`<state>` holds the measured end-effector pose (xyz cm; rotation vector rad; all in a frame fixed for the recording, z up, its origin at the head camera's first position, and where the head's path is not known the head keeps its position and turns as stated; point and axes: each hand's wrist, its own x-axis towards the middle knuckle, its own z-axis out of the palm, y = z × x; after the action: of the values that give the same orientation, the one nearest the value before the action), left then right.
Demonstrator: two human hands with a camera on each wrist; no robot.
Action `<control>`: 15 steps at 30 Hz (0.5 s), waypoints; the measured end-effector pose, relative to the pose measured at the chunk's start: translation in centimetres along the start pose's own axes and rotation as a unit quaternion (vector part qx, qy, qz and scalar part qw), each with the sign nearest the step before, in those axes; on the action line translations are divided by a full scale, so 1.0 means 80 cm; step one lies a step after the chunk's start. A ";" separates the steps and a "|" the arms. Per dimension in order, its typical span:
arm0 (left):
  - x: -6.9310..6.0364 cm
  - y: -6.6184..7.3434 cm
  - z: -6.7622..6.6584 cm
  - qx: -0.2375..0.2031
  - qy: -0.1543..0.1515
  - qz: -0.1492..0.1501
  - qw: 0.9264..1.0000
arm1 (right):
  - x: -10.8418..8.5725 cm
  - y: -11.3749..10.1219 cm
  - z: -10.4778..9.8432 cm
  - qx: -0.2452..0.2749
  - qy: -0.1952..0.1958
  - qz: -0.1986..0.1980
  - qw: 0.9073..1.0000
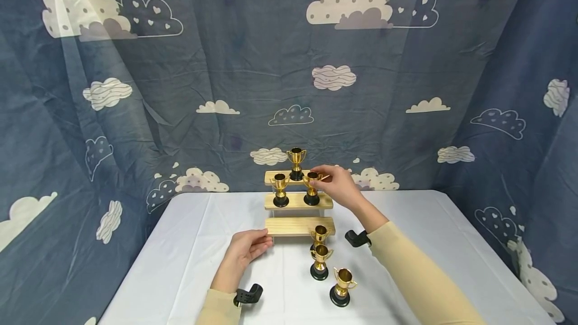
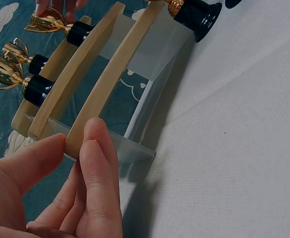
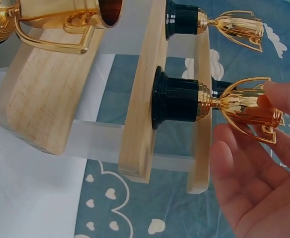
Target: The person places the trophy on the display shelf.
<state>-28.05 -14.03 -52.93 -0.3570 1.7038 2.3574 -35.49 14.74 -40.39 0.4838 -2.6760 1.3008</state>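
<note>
A stepped wooden stand [image 1: 289, 225] with three planks on clear supports stands on the table. My left hand [image 1: 244, 251] pinches the left end of its lowest plank [image 2: 110, 82] between thumb and fingers. On the middle plank are two small gold trophy cups with black bases, a left one [image 1: 280, 192] and a right one [image 1: 311, 192]. My right hand [image 1: 339, 187] holds the right trophy cup [image 3: 177, 101] by its bowl and handle, its base against the plank. One more trophy cup [image 1: 296, 162] stands on the top plank.
Three further trophy cups stand on the white-covered table [image 1: 198, 245] in front of the stand: one [image 1: 320, 234] close to the lowest plank, one [image 1: 319, 265] nearer, and one [image 1: 343, 285] nearest, to the right. A cloud-patterned curtain [image 1: 253, 64] hangs behind.
</note>
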 end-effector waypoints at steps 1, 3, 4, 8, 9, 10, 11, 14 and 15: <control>0.000 0.000 0.000 -0.002 0.000 0.000 1.000 | 0.000 0.000 0.000 0.000 0.000 0.000 1.000; 0.002 0.000 0.000 -0.006 0.003 -0.003 1.000 | 0.000 0.000 0.001 0.001 -0.001 0.002 1.000; 0.002 0.000 0.000 -0.008 0.004 -0.004 1.000 | 0.000 0.001 0.002 0.002 -0.002 0.003 1.000; 0.003 -0.001 0.000 -0.007 0.005 -0.004 1.000 | -0.001 0.001 0.003 0.004 -0.004 0.005 1.000; 0.003 -0.001 -0.001 -0.008 0.005 -0.004 1.000 | -0.001 0.001 0.003 0.005 -0.005 0.004 1.000; 0.003 -0.001 -0.001 -0.008 0.004 -0.003 1.000 | -0.002 0.002 0.003 0.006 -0.004 0.002 1.000; 0.003 -0.001 -0.001 -0.007 0.002 -0.002 1.000 | -0.002 0.002 0.003 0.008 -0.003 0.000 1.000; 0.002 0.000 -0.001 -0.008 -0.001 0.000 1.000 | -0.003 0.003 0.002 0.013 0.000 -0.008 1.000; 0.002 0.000 -0.001 -0.008 -0.002 0.001 1.000 | -0.003 0.004 0.001 0.015 0.002 -0.010 1.000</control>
<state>-28.18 -14.11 -52.97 -0.3532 1.6847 2.3733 -35.34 14.93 -40.74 0.5098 -2.6453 1.3379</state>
